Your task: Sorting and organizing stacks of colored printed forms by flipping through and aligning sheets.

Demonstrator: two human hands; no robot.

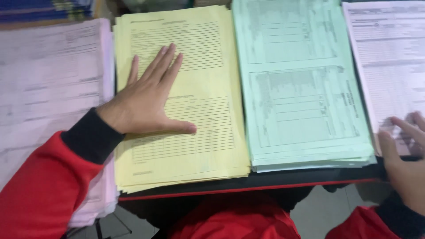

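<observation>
My left hand lies flat, palm down, fingers spread, on top of a stack of yellow printed forms. My right hand rests at the lower right, its fingers touching the near edge of a stack of pale pink forms. Between the two stacks sits a thick stack of light green forms, untouched. Both arms wear red sleeves with black cuffs.
Another stack of pale pink-white forms lies at the left, partly under my left sleeve. All stacks sit on a dark table with a red front edge. Blue and yellow papers show at the far left corner. Grey floor lies below.
</observation>
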